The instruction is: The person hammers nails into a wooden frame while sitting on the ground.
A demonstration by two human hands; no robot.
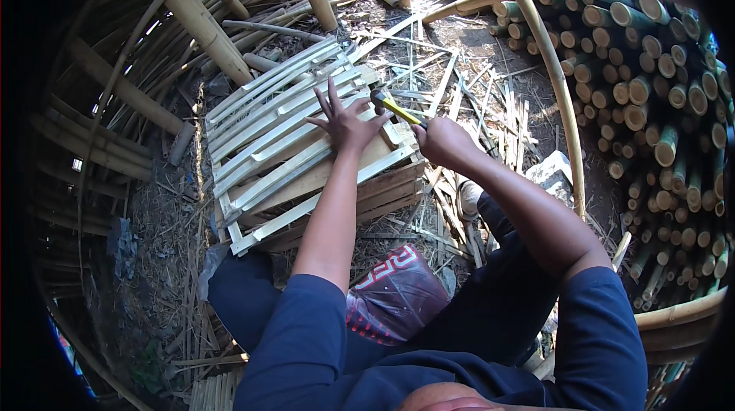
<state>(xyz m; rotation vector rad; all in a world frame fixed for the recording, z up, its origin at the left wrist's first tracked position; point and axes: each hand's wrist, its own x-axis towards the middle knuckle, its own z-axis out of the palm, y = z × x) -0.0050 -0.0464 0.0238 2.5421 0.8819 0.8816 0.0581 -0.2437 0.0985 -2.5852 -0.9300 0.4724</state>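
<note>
A slatted bamboo panel lies on a stack of similar slatted frames in front of me, its pale strips running lengthwise with gaps between them. My left hand is over the panel's right part. Its thumb and forefinger come together near a crosspiece at that end, and the other fingers are spread; whatever they pinch is too small to make out. My right hand grips a hammer by its yellow handle. The hammer's dark head is close beside the left thumb and forefinger, over the right end of the panel.
Cut bamboo poles are piled high on the right, behind a curved bamboo pole. Split strips litter the ground beyond the panel. Bamboo posts stand at the left. A dark printed cloth is between my legs.
</note>
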